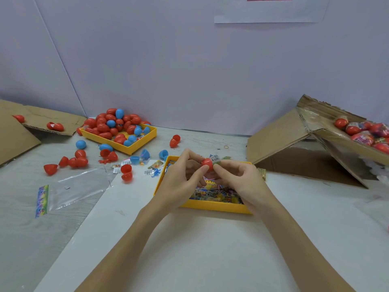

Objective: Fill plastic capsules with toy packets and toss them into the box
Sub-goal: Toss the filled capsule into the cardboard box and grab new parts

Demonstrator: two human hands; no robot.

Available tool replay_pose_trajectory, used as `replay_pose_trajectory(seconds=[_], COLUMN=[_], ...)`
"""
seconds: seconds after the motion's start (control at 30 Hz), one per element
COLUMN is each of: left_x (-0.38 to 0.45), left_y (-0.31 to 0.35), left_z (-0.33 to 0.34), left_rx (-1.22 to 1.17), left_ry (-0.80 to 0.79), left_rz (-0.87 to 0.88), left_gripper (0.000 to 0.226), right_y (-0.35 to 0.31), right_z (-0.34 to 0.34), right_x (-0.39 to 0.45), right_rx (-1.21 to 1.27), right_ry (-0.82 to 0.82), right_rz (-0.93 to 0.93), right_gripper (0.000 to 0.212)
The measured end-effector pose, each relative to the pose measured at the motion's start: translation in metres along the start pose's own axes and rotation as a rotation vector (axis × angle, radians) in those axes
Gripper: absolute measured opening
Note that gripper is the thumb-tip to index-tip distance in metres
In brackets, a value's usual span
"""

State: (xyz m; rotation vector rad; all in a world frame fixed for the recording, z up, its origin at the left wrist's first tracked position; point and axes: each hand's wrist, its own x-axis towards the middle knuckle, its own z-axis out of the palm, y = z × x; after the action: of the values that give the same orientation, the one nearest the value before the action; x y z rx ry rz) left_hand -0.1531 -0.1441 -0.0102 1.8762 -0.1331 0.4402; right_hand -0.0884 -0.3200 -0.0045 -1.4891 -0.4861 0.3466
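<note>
Right now both hands meet over the near yellow tray (212, 206) of toy packets (212, 193). Left hand (182, 178) pinches a red capsule half (207, 163) w/ thumb and fingers curled round it; right hand (237, 178) pinches a packet (215, 159) that sits at the capsule's mouth, partly sticking out. Looks like the stuffing step, not closed yet.

Risks, as I judge them: packet corner left poking out, so the halves won't snap shut or pop open on the toss. Squeezing the smooth shell too hard could make it squirt out of the fingers into the tray. Can't see a matching half in either hand, so it may need fetching one-handed from the loose halves (126, 172) at left.

Box (328, 131) w/ finished capsules (357, 131) sits tilted at far right, well apart; a weak throw may hit its flap or fall short.
</note>
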Motion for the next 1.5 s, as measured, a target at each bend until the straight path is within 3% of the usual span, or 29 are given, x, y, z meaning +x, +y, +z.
replay_pose_trajectory(seconds=[0.17, 0.4, 0.57, 0.73, 1.03, 1.2, 1.33, 1.5], left_x=[0.003, 0.003, 0.002, -0.006, -0.011, -0.006, -0.003, 0.0], left_y=[0.002, 0.002, 0.0, -0.001, 0.003, 0.002, 0.006, 0.007], left_z=[-0.005, -0.006, -0.003, 0.003, 0.038, 0.03, 0.017, 0.003], left_rx=[-0.099, -0.145, 0.049, 0.386, 0.629, 0.386, 0.154, -0.065], left_ry=[0.02, 0.026, -0.051, -0.296, -0.037, -0.069, -0.031, 0.028], left_rz=[-0.033, -0.033, -0.07, 0.039, 0.083, -0.024, -0.05, -0.127], left_gripper=[0.011, 0.006, 0.017, 0.037, 0.046, 0.032, 0.019, 0.016], right_y=[0.001, 0.002, 0.005, 0.006, -0.006, -0.006, -0.003, -0.002], right_z=[-0.002, 0.003, 0.007, 0.005, -0.003, -0.003, -0.002, 0.001], right_x=[0.003, 0.003, 0.002, 0.004, 0.001, 0.001, 0.003, 0.002], right_rx=[0.202, 0.07, -0.058, -0.002, 0.3, 0.392, 0.495, 0.408], right_ry=[0.207, 0.209, 0.201, 0.301, 0.151, 0.138, 0.238, 0.269], right_rz=[0.048, 0.054, 0.033, 0.015, 0.193, 0.163, 0.156, 0.136], right_gripper=[0.014, 0.018, 0.017, 0.02, 0.027, 0.019, 0.011, 0.02])
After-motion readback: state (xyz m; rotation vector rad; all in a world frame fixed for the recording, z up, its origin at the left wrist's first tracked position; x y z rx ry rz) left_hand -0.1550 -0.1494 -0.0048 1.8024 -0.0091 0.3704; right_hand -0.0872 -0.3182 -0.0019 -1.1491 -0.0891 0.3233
